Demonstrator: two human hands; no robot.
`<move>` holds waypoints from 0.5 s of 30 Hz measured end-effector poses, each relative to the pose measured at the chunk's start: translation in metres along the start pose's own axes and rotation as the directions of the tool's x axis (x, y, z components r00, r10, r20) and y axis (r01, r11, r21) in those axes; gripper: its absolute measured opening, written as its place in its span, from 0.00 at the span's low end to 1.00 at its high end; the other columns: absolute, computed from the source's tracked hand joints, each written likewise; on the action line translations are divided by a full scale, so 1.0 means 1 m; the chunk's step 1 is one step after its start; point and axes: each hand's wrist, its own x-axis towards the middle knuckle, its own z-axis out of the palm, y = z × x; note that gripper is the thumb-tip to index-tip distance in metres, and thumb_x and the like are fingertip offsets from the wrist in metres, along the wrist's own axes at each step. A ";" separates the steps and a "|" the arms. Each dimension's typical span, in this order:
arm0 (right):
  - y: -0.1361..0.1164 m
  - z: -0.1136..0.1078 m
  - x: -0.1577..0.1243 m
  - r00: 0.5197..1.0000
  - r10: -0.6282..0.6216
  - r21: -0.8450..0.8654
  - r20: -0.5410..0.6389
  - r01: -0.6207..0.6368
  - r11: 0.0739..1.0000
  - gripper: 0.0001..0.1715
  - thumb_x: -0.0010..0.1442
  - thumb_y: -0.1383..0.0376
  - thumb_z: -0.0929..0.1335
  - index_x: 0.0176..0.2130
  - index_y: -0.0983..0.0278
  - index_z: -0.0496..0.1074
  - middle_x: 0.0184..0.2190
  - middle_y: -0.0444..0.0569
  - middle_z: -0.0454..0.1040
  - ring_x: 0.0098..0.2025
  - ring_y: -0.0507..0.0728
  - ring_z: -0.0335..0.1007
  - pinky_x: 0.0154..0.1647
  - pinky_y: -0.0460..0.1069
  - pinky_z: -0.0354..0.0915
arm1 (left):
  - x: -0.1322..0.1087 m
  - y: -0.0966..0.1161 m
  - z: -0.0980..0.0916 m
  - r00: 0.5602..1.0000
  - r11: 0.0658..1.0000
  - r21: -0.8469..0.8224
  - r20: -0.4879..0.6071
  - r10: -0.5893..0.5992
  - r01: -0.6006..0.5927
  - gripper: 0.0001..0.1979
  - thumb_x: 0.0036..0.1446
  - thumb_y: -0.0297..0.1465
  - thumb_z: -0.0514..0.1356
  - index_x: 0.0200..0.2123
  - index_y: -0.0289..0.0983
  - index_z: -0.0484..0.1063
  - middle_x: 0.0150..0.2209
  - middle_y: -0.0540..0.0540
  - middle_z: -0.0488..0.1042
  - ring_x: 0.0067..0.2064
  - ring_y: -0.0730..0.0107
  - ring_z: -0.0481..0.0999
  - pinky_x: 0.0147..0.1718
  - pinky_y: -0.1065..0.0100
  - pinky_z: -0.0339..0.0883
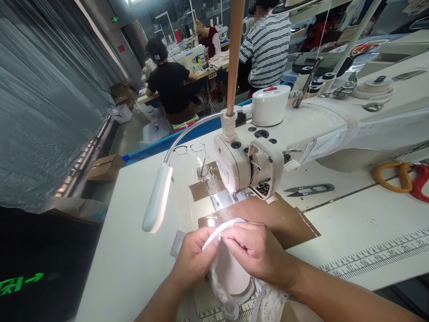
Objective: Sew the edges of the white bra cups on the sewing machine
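A white garment piece (231, 270) with a smooth cup-shaped part and lace trim hangs from both hands in front of the sewing machine (234, 165). My left hand (196, 252) pinches its upper white edge between thumb and fingers. Close beside it, my right hand (253, 248) grips the same edge, fingers curled. Both hands are just on the near side of the needle area, over brown tape (284, 219) on the white table. The lower part of the piece lies over a printed ruler strip.
A lamp (157, 199) on a bent neck stands left of the machine, with eyeglasses (189, 149) behind it. Thread snips (310, 190) and orange-handled scissors (392, 176) lie at right. Several people sit at the back.
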 end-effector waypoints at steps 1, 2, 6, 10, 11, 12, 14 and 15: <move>0.000 0.001 0.000 1.000 -0.005 -0.005 -0.003 0.005 1.000 0.15 0.60 0.71 0.59 0.26 0.66 0.69 0.18 0.43 0.62 0.22 0.50 0.53 0.24 0.46 0.51 | 0.000 0.000 0.000 1.000 1.000 0.002 0.000 0.008 -0.008 0.14 0.60 0.34 0.55 0.39 0.32 0.75 0.28 0.46 0.72 0.30 0.71 0.67 0.29 0.74 0.61; 0.000 0.001 0.000 1.000 -0.006 -0.013 -0.006 0.006 1.000 0.15 0.60 0.71 0.59 0.26 0.66 0.70 0.18 0.44 0.62 0.22 0.50 0.54 0.24 0.46 0.51 | -0.001 0.001 0.000 1.000 1.000 0.005 0.001 0.015 -0.015 0.14 0.60 0.34 0.55 0.39 0.32 0.75 0.28 0.46 0.72 0.30 0.71 0.67 0.30 0.74 0.62; 0.000 0.004 0.000 1.000 0.012 -0.033 -0.013 -0.012 0.999 0.15 0.60 0.71 0.59 0.24 0.66 0.68 0.18 0.44 0.61 0.22 0.50 0.54 0.24 0.46 0.51 | -0.002 0.000 0.001 0.999 0.999 0.036 0.002 0.032 -0.032 0.13 0.60 0.34 0.54 0.40 0.32 0.75 0.28 0.46 0.73 0.30 0.72 0.67 0.29 0.74 0.61; 0.000 0.006 0.000 0.995 0.096 -0.037 -0.032 -0.097 0.995 0.16 0.59 0.71 0.59 0.21 0.66 0.63 0.18 0.44 0.61 0.21 0.49 0.54 0.24 0.45 0.50 | -0.002 -0.001 0.002 0.999 0.997 0.059 -0.008 0.048 -0.047 0.13 0.60 0.33 0.53 0.41 0.33 0.75 0.28 0.47 0.72 0.31 0.71 0.68 0.30 0.74 0.62; 0.000 0.006 -0.001 0.992 0.120 -0.042 -0.030 -0.121 0.992 0.16 0.58 0.71 0.59 0.20 0.66 0.62 0.17 0.44 0.61 0.21 0.49 0.54 0.23 0.45 0.50 | -0.002 -0.001 0.002 0.999 0.997 0.060 -0.010 0.048 -0.047 0.13 0.60 0.33 0.53 0.41 0.33 0.74 0.28 0.47 0.72 0.31 0.70 0.68 0.30 0.73 0.62; 0.000 0.006 -0.001 0.989 0.142 -0.048 -0.030 -0.143 0.989 0.16 0.58 0.71 0.59 0.20 0.66 0.61 0.17 0.44 0.60 0.21 0.49 0.54 0.23 0.45 0.50 | -0.001 -0.001 0.002 0.999 0.997 0.060 -0.011 0.047 -0.046 0.13 0.60 0.33 0.53 0.41 0.33 0.74 0.28 0.47 0.72 0.31 0.70 0.68 0.30 0.73 0.62; 0.000 0.005 -0.001 0.985 0.170 -0.051 -0.024 -0.171 0.984 0.15 0.57 0.71 0.59 0.20 0.66 0.61 0.17 0.44 0.60 0.21 0.49 0.53 0.22 0.45 0.50 | 0.000 -0.002 0.003 0.999 0.998 0.056 -0.010 0.039 -0.039 0.13 0.60 0.33 0.54 0.42 0.33 0.74 0.29 0.47 0.72 0.31 0.70 0.68 0.30 0.73 0.62; 0.000 0.004 -0.001 0.985 0.171 -0.047 -0.021 -0.171 0.984 0.15 0.57 0.71 0.59 0.20 0.66 0.61 0.17 0.44 0.60 0.21 0.49 0.53 0.22 0.45 0.50 | 0.001 -0.002 0.002 0.999 0.998 0.052 -0.011 0.033 -0.033 0.13 0.60 0.33 0.54 0.42 0.34 0.74 0.29 0.47 0.72 0.31 0.70 0.68 0.30 0.73 0.62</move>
